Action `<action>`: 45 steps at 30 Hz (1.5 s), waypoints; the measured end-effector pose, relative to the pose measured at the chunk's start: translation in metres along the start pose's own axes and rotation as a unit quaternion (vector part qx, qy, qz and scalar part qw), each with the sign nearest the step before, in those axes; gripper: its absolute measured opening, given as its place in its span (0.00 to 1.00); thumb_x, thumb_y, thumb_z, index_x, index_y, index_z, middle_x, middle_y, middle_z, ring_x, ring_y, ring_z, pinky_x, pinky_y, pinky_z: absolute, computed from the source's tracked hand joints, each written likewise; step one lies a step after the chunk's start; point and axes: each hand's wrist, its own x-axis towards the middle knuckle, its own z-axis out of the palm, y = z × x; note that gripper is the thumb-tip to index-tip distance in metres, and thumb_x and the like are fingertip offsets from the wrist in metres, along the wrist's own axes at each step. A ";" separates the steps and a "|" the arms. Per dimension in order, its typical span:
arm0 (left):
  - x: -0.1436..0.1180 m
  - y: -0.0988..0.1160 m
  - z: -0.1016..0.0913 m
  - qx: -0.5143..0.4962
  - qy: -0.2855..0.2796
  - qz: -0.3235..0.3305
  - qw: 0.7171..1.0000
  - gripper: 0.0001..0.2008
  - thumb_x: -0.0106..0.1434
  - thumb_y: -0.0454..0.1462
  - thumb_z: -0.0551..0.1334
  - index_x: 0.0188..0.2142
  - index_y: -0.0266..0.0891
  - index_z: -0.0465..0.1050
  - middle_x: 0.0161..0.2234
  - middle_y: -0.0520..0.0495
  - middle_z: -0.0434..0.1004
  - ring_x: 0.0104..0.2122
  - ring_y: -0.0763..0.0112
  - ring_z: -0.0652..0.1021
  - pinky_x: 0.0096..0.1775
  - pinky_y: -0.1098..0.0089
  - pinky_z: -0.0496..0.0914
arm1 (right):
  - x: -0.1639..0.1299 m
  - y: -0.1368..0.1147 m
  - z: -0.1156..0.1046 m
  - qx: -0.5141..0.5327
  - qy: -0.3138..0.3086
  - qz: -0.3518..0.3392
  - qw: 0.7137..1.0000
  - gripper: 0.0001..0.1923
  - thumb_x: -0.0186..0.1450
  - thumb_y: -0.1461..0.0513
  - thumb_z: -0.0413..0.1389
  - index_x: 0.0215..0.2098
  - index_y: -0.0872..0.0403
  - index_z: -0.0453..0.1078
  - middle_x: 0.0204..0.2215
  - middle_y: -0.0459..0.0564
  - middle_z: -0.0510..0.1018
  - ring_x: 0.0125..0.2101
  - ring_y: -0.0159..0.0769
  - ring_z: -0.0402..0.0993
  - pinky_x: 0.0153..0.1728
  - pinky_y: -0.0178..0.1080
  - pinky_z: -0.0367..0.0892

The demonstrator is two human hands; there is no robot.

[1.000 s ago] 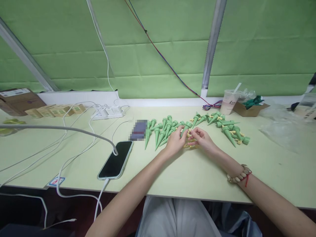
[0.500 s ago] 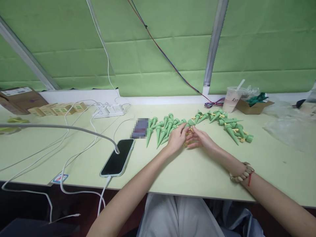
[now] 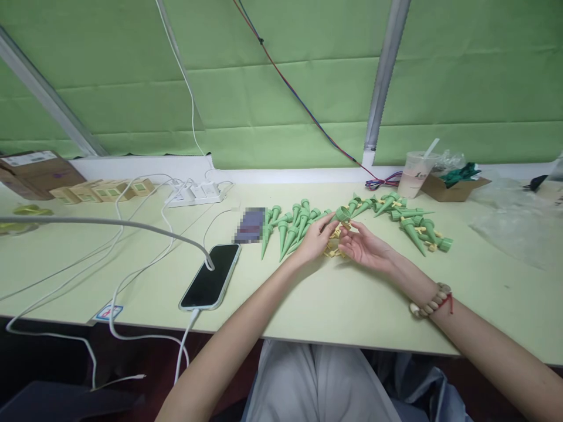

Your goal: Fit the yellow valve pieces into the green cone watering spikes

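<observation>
My left hand [image 3: 317, 237] is closed around a green plastic watering spike [image 3: 342, 215], its round open end turned to the right. Close against that end, my right hand [image 3: 367, 246] has its thumb and fingertip on a small yellow valve piece [image 3: 346, 225]; the other fingers are loosely curled, palm partly up. Beneath the hands several more yellow pieces [image 3: 333, 252] lie on the table, partly covered by the fingers. To the left is a group of green spikes [image 3: 290, 234] without visible yellow parts. Spikes with yellow pieces [image 3: 411, 228] lie in a pile to the right.
A phone [image 3: 211, 276] with a white cable lies left of my arms, below a blurred dark rectangle [image 3: 250, 225]. Behind are a power strip [image 3: 196, 194] and small boxes [image 3: 103, 191]. A drink cup [image 3: 412, 176], a cardboard box [image 3: 455, 189] and clear plastic bags [image 3: 510, 234] are at right.
My right hand has opened slightly and drawn back from the left. The spike's round end now shows more clearly, with the yellow piece beside it. The view has shifted slightly.
</observation>
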 end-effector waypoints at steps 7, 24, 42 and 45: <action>-0.004 -0.003 0.003 0.058 -0.015 0.013 0.998 0.16 0.63 0.43 0.49 0.27 0.33 0.63 0.29 0.50 0.66 0.31 0.80 0.66 0.35 0.78 0.62 | 0.003 0.009 -0.010 -0.395 0.122 -0.282 0.866 0.11 0.52 0.61 0.59 0.22 0.56 0.60 0.20 0.44 0.67 0.22 0.26 0.64 0.26 0.30 0.66; 0.000 -0.007 -0.003 0.040 -0.003 0.010 0.999 0.18 0.62 0.44 0.51 0.42 0.33 0.68 0.43 0.45 0.70 0.41 0.75 0.70 0.43 0.76 0.64 | 0.003 0.004 -0.009 -0.219 0.058 -0.165 0.960 0.12 0.51 0.62 0.62 0.33 0.56 0.67 0.35 0.48 0.72 0.33 0.26 0.71 0.30 0.26 0.71; -0.001 -0.004 -0.001 0.067 0.053 0.006 0.996 0.18 0.62 0.45 0.51 0.39 0.32 0.69 0.39 0.45 0.71 0.39 0.75 0.70 0.44 0.74 0.64 | 0.008 0.009 -0.011 -0.296 0.019 -0.164 0.941 0.24 0.52 0.48 0.60 0.39 0.57 0.69 0.31 0.50 0.71 0.29 0.30 0.70 0.21 0.31 0.71; -0.001 -0.002 -0.004 0.045 0.036 0.019 0.998 0.18 0.62 0.44 0.51 0.41 0.31 0.69 0.41 0.44 0.71 0.41 0.74 0.70 0.46 0.74 0.64 | 0.008 0.008 -0.012 -0.291 0.021 -0.198 0.936 0.21 0.51 0.52 0.62 0.37 0.57 0.71 0.28 0.47 0.70 0.27 0.27 0.69 0.20 0.27 0.68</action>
